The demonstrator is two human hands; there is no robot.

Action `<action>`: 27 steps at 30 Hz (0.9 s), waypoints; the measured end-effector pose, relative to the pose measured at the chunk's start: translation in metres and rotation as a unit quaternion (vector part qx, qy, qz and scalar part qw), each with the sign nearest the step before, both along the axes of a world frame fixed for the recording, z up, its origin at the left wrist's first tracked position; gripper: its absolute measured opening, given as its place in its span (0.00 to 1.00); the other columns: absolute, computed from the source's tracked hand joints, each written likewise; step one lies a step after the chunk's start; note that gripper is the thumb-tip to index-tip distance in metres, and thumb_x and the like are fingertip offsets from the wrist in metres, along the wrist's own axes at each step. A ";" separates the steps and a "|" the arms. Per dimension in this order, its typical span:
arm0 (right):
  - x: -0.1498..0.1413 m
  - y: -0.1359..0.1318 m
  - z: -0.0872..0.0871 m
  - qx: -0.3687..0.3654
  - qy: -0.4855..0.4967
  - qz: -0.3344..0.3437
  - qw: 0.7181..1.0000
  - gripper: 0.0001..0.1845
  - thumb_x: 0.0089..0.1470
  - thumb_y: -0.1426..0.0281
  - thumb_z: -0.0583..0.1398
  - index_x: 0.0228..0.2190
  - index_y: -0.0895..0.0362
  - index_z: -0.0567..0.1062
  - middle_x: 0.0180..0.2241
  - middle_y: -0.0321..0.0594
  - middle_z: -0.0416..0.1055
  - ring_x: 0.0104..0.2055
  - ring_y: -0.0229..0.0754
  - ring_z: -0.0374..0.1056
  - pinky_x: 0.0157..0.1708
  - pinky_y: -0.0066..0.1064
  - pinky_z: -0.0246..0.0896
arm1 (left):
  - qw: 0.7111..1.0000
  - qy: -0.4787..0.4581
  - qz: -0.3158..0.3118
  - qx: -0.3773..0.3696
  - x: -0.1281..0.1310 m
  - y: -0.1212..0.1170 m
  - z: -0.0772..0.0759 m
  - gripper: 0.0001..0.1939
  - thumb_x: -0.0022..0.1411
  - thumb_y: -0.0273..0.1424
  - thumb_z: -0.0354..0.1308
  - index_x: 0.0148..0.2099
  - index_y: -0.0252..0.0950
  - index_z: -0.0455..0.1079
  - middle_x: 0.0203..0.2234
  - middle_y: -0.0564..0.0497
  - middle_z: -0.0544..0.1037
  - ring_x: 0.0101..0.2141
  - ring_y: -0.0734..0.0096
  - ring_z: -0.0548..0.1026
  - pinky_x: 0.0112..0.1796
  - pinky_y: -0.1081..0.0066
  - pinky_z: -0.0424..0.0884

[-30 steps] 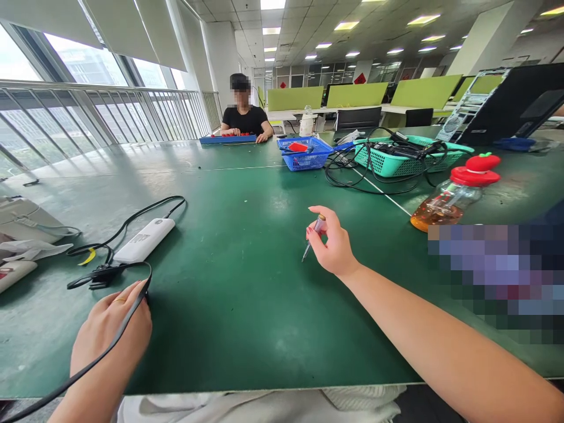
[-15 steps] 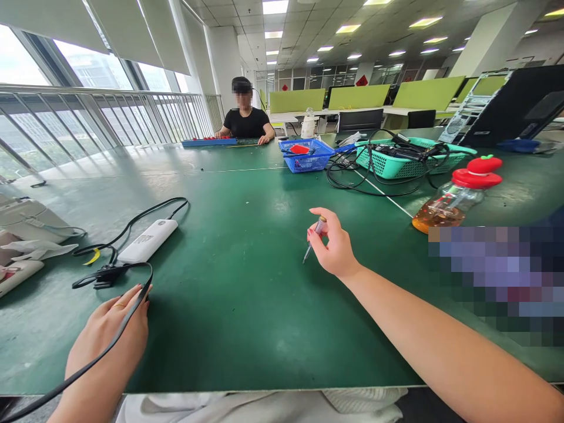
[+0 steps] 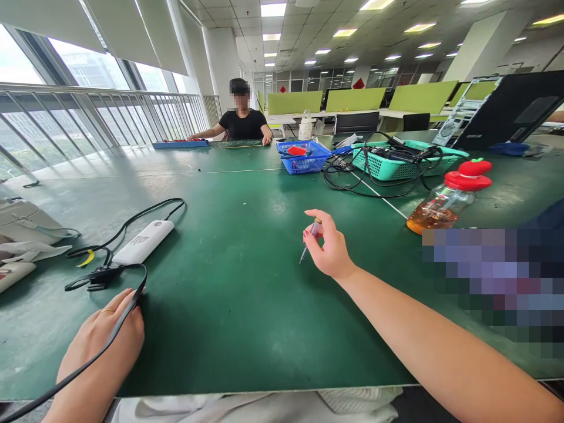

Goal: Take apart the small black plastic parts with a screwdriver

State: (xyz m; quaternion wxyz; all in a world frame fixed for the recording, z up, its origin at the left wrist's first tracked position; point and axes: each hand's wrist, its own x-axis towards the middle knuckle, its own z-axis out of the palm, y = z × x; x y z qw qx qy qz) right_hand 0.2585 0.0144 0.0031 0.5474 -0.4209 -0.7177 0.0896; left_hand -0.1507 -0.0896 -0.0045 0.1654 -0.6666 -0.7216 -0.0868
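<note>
My right hand [image 3: 329,249] is raised over the middle of the green table [image 3: 247,282], fingers pinched round a small screwdriver [image 3: 307,241] with a clear handle, tip pointing down. My left hand [image 3: 103,341] lies flat on the table near its front edge, fingers stretched out, with a black cable [image 3: 110,335] running across its back. The cable loops to a white power bank [image 3: 143,242] further left.
A bottle of amber liquid with a red cap [image 3: 445,202] stands to the right. Behind it are a blue basket [image 3: 304,156] and a teal basket [image 3: 396,161] holding black cables. A person in black [image 3: 241,120] sits at the far end. White items [image 3: 22,235] lie at left.
My left hand has slid a little back toward the table's front edge. The person at the far end has pushed a blue tray to the left. My right hand keeps its hold.
</note>
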 end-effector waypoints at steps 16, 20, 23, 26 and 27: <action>-0.004 -0.004 0.002 0.035 -0.044 0.012 0.998 0.19 0.60 0.72 0.54 0.53 0.52 0.61 0.26 0.32 0.69 0.25 0.37 0.68 0.29 0.31 0.67 | 0.920 -0.194 -0.319 -0.118 0.116 0.013 0.036 0.19 0.69 0.33 0.44 0.51 0.46 0.75 0.55 0.54 0.77 0.50 0.66 0.78 0.51 0.67 0.74; -0.003 -0.006 0.003 0.034 -0.059 0.027 0.997 0.20 0.60 0.72 0.53 0.54 0.51 0.60 0.26 0.32 0.70 0.25 0.38 0.69 0.29 0.31 0.68 | 0.878 -0.180 -0.422 -0.138 0.166 0.032 0.049 0.21 0.68 0.25 0.46 0.58 0.45 0.69 0.59 0.53 0.72 0.55 0.67 0.73 0.56 0.64 0.70; 0.000 -0.005 0.003 0.009 -0.050 0.033 0.998 0.22 0.59 0.72 0.54 0.55 0.52 0.59 0.27 0.33 0.72 0.26 0.38 0.71 0.30 0.32 0.69 | 0.870 -0.193 -0.428 -0.149 0.187 0.064 0.041 0.23 0.65 0.21 0.49 0.60 0.43 0.66 0.56 0.51 0.74 0.54 0.65 0.74 0.56 0.65 0.70; 0.001 -0.004 0.002 -0.013 -0.034 0.026 0.999 0.23 0.59 0.72 0.55 0.56 0.52 0.59 0.27 0.33 0.73 0.25 0.37 0.70 0.28 0.30 0.68 | 0.878 -0.215 -0.401 -0.153 0.200 0.093 0.027 0.24 0.64 0.20 0.52 0.61 0.41 0.65 0.55 0.48 0.75 0.52 0.62 0.74 0.54 0.62 0.71; 0.001 -0.004 0.002 -0.013 -0.032 0.025 0.999 0.23 0.59 0.72 0.55 0.56 0.52 0.59 0.27 0.33 0.73 0.24 0.37 0.69 0.27 0.29 0.67 | 0.879 -0.224 -0.390 -0.156 0.203 0.100 0.023 0.24 0.64 0.21 0.52 0.61 0.40 0.65 0.54 0.47 0.75 0.52 0.61 0.75 0.54 0.61 0.71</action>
